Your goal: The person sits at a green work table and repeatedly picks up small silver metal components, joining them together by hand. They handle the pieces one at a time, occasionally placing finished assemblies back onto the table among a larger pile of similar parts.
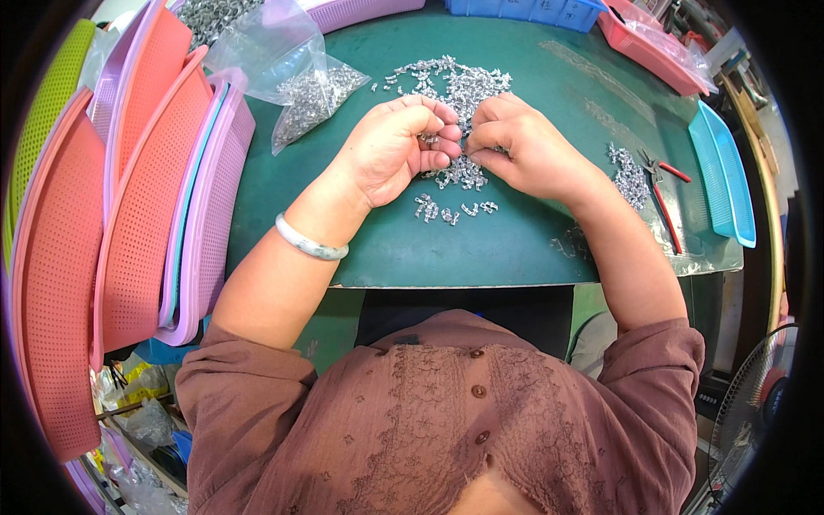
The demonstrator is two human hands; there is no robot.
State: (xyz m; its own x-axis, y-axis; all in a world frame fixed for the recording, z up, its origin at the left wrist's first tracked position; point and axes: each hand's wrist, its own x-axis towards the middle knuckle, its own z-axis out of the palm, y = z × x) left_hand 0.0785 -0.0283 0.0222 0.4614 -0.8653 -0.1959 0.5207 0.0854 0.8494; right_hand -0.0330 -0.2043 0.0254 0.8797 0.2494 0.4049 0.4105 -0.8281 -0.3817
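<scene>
Both my hands meet over a loose pile of small shiny metal parts (476,87) on the green tabletop. My left hand (396,148) is turned partly palm up, its fingers curled around a few of the same small metal pieces. Close beside it, my right hand (525,144) pinches with thumb and forefinger at the left fingertips; what sits in that pinch is too small to make out. Just nearer to me than the pile lie several separate metal pieces (427,208). A second small heap of metal parts (630,178) lies right of my right forearm.
Red-handled pliers (659,202) rest beside the right heap, near a turquoise basket (719,172). A clear bag of metal parts (313,96) lies at back left. Stacked plastic baskets (150,206) line the left side. Blue (525,10) and pink trays (648,47) stand at the back. A fan (751,412) is lower right.
</scene>
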